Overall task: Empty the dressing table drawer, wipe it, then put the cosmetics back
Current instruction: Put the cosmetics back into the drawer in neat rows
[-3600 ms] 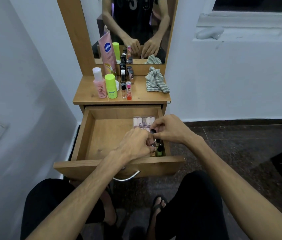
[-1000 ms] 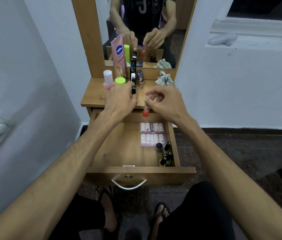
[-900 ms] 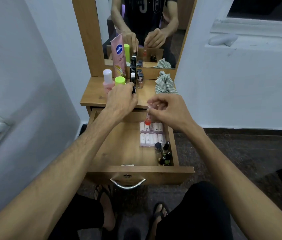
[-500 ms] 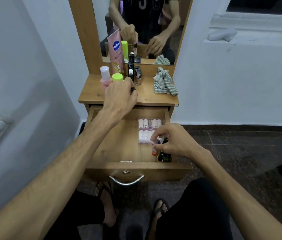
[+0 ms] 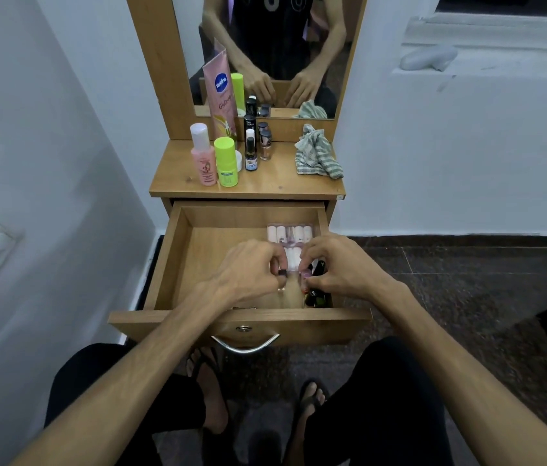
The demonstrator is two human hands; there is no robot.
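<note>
The wooden drawer point(image 5: 178, 257) is pulled open. Both my hands are inside it, near the right front. My left hand point(image 5: 251, 270) pinches a small dark-capped bottle point(image 5: 281, 274) just above the drawer floor. My right hand point(image 5: 342, 267) pinches a small pink-capped tube with a red end point(image 5: 304, 280). The tube stands beside several small dark bottles point(image 5: 315, 297) in the right front corner. A clear pack of pale rolls point(image 5: 290, 233) lies at the back right, partly hidden by my fingers.
On the tabletop point(image 5: 265, 186) stand a pink bottle point(image 5: 203, 159), a green bottle point(image 5: 226, 162), a pink Vaseline tube point(image 5: 221, 95), a small dark-capped bottle point(image 5: 250, 151) and nail polish bottles point(image 5: 265, 144). A striped cloth point(image 5: 317, 156) lies at the right. The mirror point(image 5: 272, 52) stands behind.
My left hand came down from the tabletop into the drawer with a small bottle. My right hand, holding the red-ended tube, stays low at the drawer's right front.
</note>
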